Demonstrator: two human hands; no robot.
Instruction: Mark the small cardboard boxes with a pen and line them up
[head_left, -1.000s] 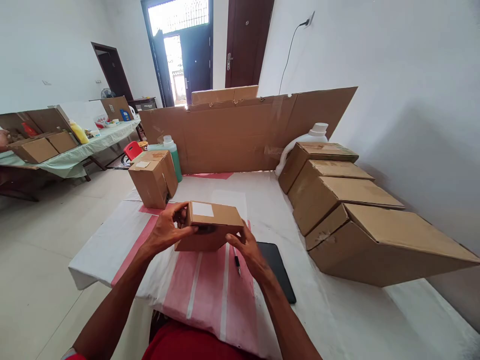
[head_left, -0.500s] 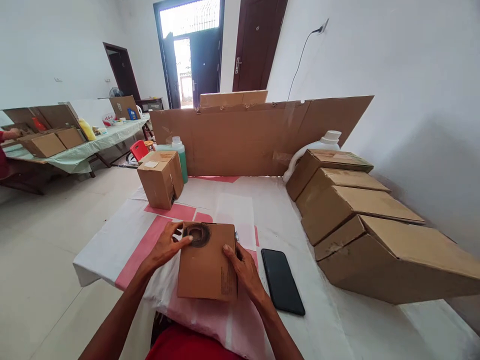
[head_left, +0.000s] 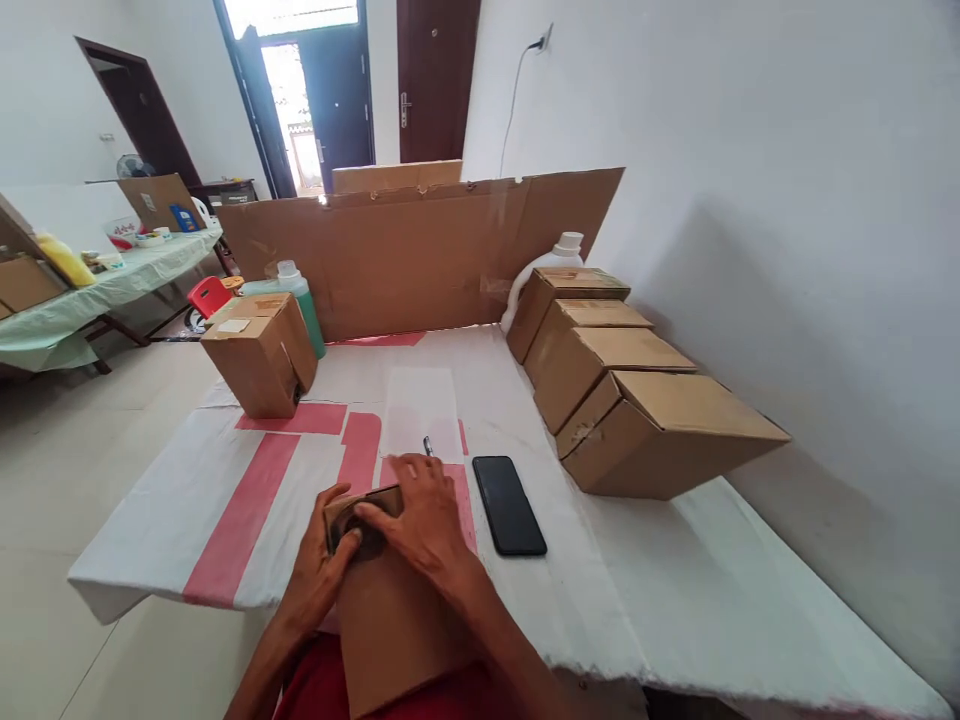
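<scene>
A brown cardboard box (head_left: pixel 397 630) is tilted at the table's near edge, its lower end over my lap. Near its far end is a dark ring-shaped mark (head_left: pixel 367 545), partly covered by my thumbs. My left hand (head_left: pixel 319 565) grips the left side, thumb beside the ring. Coming across from the right, my right hand (head_left: pixel 427 515) holds the far end, with its thumb on the ring and its fingers bent over the far right edge. Just beyond those fingers lies a pen (head_left: pixel 427 446). A black phone (head_left: pixel 510 506) lies flat to the right.
Several cardboard boxes (head_left: pixel 637 350) stand in a row at the right, by a white jug (head_left: pixel 559 255). At the left, another box (head_left: pixel 259 360) stands before a green bottle (head_left: pixel 304 305). A cardboard panel (head_left: pixel 405 260) crosses the table's (head_left: pixel 592 560) back.
The box has come nearer my body and tilted. My right hand has moved from its right side to the far end, near my left thumb. The view has swung right, uncovering the pen.
</scene>
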